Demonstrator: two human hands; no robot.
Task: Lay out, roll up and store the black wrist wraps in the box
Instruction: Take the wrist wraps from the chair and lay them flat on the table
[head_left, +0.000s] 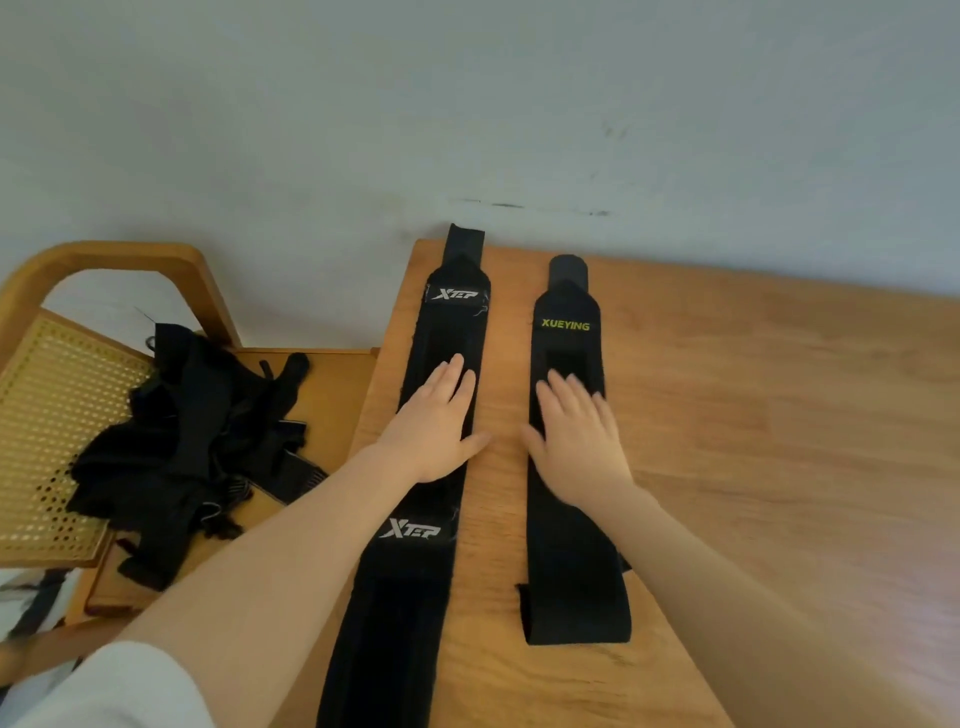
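nearest the lens, low on the left, a white sleeve (119, 686) leads up a bare forearm onto the worktop (753, 441). further left, off the worktop, a wooden chair with a cane back (57, 415) carries a heap of black straps (192, 441); whether more wraps are among them cannot be told.

on the worktop's left edge lies the long wrap marked xtep (410, 530), stretched flat from near the wall down past the bottom of the view. the left hand (436, 421) rests palm down on its middle, grip wide, fingers straight and together, pressing rather than holding.

just to the right, apart from the first and parallel to it, lies the shorter wrap marked xueying (566, 322), also flat, its near end folded into a loop. the right hand (576, 441) lies flat on it, grip wide, fingers spread and a little blurred.

judging by this, the laying out looks done or nearly so for these two, with both hands smoothing them. rolling is not yet begun on either, and no box shows anywhere in view, so storing is all still ahead.
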